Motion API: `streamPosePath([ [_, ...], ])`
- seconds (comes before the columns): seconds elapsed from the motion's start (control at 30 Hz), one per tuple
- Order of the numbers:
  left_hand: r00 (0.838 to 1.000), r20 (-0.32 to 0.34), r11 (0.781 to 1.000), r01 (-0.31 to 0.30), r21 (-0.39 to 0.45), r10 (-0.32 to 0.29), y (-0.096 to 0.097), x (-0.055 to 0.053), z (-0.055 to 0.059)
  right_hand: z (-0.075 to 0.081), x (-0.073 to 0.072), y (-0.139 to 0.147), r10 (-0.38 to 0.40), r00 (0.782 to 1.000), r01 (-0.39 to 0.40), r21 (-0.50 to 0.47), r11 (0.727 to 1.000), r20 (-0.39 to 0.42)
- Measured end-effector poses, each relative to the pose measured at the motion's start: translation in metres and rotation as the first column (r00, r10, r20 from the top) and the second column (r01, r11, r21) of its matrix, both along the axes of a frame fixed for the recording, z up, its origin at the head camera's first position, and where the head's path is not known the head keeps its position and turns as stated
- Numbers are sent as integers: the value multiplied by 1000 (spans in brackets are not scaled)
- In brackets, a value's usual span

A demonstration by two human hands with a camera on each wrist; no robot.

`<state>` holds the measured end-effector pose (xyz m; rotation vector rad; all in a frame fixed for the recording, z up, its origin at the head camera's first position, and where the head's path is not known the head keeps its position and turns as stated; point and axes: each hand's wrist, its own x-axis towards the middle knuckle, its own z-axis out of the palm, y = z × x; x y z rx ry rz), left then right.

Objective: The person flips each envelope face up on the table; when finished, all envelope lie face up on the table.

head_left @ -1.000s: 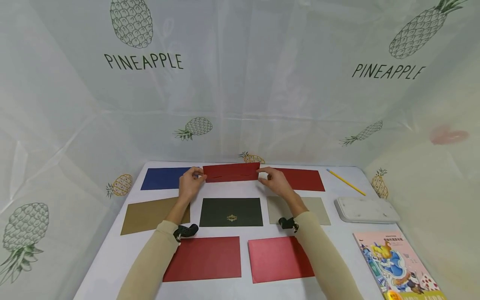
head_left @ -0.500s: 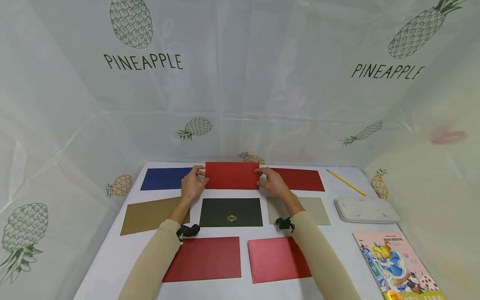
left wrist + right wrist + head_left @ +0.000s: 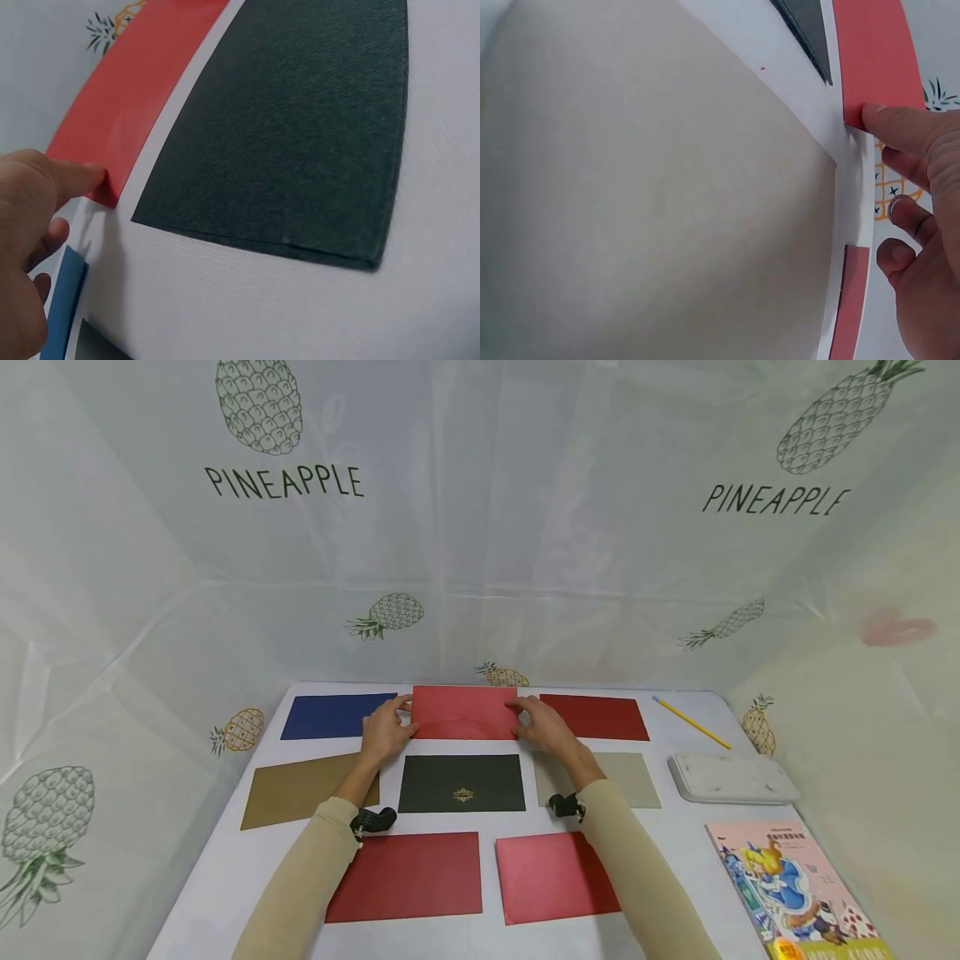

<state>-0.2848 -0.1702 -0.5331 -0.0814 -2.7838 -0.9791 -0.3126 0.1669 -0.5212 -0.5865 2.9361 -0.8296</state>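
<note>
A bright red envelope (image 3: 465, 713) is held at its two short ends in the middle of the back row. My left hand (image 3: 386, 728) pinches its left end; in the left wrist view the thumb lies on the red face near the lower corner. At the opposite end my right hand (image 3: 546, 727) pinches it, the thumb pressed on the corner of the envelope (image 3: 881, 52) in the right wrist view. The fingers behind it are partly hidden. Just in front lies a dark green envelope (image 3: 462, 777) with a small gold emblem.
A blue envelope (image 3: 330, 717) and a dark red one (image 3: 600, 718) flank the held one. Brown (image 3: 300, 789) and beige (image 3: 633, 779) envelopes lie in the middle row, two red ones nearer. At right are a pencil (image 3: 692, 723), a white case (image 3: 733, 778) and a picture book (image 3: 795, 893).
The red envelope was tipped back with slits showing; it has turned so its full plain face shows, now looking lighter. Both hands keep hold of its ends.
</note>
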Motion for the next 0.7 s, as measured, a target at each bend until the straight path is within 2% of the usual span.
streamPosePath([
  [0.43, 1000, 10, 1000, 5, -23, -5, 2, 2, 2, 0, 2, -1, -2, 1000, 2, 8, 1000, -11],
  [0.7, 999, -1, 998, 34, -54, -34, 0, 1, 0, -2, 2, -1, 1, 1000, -1, 50, 999, 2],
])
